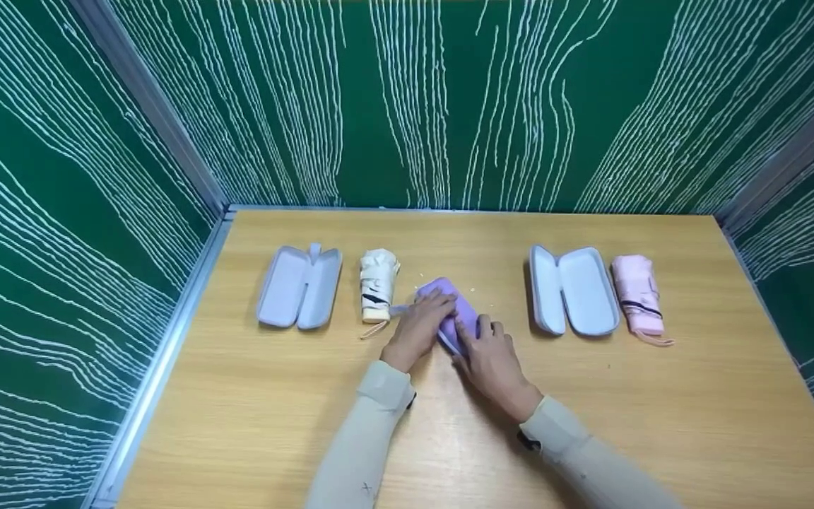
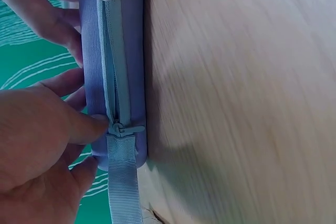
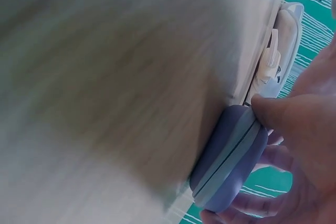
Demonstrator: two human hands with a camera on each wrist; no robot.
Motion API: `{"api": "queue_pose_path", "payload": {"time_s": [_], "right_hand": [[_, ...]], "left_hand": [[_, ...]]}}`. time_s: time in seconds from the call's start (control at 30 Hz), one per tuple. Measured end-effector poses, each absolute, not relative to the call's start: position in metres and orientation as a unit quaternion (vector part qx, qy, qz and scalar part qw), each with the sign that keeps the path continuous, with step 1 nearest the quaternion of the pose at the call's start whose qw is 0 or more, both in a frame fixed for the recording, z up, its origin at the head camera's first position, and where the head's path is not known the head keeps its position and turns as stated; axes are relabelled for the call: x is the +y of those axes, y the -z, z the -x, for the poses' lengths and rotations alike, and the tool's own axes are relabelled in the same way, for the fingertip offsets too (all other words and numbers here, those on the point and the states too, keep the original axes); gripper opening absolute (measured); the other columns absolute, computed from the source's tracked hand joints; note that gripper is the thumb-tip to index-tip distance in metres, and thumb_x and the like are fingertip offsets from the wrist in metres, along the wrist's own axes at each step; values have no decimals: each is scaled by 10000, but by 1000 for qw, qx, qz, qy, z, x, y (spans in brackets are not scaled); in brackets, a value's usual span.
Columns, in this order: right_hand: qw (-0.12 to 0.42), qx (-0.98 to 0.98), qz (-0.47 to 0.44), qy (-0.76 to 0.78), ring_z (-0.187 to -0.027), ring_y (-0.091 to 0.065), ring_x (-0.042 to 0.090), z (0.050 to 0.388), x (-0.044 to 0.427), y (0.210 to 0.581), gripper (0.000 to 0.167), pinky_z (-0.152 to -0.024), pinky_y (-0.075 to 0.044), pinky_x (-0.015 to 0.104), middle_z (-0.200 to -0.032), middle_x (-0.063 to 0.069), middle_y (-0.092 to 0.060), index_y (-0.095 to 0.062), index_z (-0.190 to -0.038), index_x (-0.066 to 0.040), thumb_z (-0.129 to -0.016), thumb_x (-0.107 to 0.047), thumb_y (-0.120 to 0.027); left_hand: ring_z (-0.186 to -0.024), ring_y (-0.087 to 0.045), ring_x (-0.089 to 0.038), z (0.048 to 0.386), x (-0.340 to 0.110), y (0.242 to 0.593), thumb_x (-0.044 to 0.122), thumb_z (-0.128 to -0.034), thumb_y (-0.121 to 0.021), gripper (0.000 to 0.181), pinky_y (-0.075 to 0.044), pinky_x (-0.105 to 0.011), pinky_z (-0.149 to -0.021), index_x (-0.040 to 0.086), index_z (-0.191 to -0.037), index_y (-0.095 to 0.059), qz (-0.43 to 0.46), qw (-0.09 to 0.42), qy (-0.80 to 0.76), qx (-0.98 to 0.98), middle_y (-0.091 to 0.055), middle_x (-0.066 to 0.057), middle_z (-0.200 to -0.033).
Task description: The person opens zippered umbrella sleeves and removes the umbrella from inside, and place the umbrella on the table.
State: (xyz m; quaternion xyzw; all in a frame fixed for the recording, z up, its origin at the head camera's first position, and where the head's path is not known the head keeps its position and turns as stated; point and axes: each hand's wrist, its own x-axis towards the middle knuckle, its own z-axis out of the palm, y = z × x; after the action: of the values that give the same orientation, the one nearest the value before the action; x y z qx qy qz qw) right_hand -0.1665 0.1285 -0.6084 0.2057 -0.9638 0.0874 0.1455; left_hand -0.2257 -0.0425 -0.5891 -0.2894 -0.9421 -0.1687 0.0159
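A purple zip case (image 1: 465, 308) lies slanted on the table with its two halves together, between my hands. My left hand (image 1: 417, 331) holds the far end, where a grey strap (image 2: 124, 179) comes out. In the left wrist view, its thumb touches the zip slider (image 2: 117, 128) beside that strap, and the zip edges stand slightly apart above the slider. My right hand (image 1: 495, 358) grips the near end. The right wrist view shows its thumb on the pale zip band (image 3: 228, 158) and its fingers round the other side.
To the left are an opened lilac case (image 1: 284, 291) and a folded cream umbrella (image 1: 379, 279). To the right, another opened pale case (image 1: 591, 290) lies beside a folded pink umbrella (image 1: 636, 286). Green walls with white lines enclose the wooden table (image 1: 237, 424).
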Motion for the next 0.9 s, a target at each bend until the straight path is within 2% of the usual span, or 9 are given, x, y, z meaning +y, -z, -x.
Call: {"api": "queue_pose_path", "payload": {"time_s": [0.27, 0.53, 0.7, 0.8, 0.9], "right_hand": [[155, -966, -187, -93, -909, -592, 455, 163, 122, 611, 642, -631, -552, 508, -1136, 318, -563, -663, -1410, -76, -862, -341, -868], [183, -964, -176, -81, -843, -581, 437, 161, 115, 614, 656, -569, -517, 489, -1062, 303, -555, -643, -1381, -48, -843, -350, -866], [177, -964, -177, -90, -843, -585, 438, 159, 115, 610, 656, -565, -532, 491, -1091, 318, -551, -639, -1395, -38, -857, -340, -862], [169, -964, -184, -97, -832, -587, 437, 158, 117, 608, 658, -561, -552, 488, -1098, 329, -546, -643, -1392, -25, -850, -322, -867], [153, -965, -188, -102, -828, -591, 442, 158, 119, 604, 653, -569, -569, 492, -1103, 339, -546, -648, -1389, -3, -844, -291, -865]], "left_hand": [[-1507, -448, -306, 229, -40, 588, 107, -1064, -508, 310, -327, -513, -1256, 105, -1304, -703, 292, 3, 148, -945, -557, -53, -1572], [-1478, -489, -291, 232, -40, 590, 63, -1033, -535, 287, -349, -439, -1253, 91, -1270, -695, 307, 22, 161, -938, -604, -66, -1522], [-1488, -474, -313, 233, -41, 593, 5, -1011, -578, 282, -311, -439, -1271, 56, -1255, -709, 301, 15, 211, -930, -589, -101, -1534], [-1484, -473, -332, 234, -43, 596, -34, -967, -609, 287, -335, -436, -1260, 44, -1221, -719, 286, 28, 242, -927, -579, -131, -1534], [-1483, -465, -343, 234, -43, 599, 15, -960, -644, 270, -371, -436, -1240, 42, -1217, -722, 261, 45, 266, -927, -558, -155, -1535]]}}
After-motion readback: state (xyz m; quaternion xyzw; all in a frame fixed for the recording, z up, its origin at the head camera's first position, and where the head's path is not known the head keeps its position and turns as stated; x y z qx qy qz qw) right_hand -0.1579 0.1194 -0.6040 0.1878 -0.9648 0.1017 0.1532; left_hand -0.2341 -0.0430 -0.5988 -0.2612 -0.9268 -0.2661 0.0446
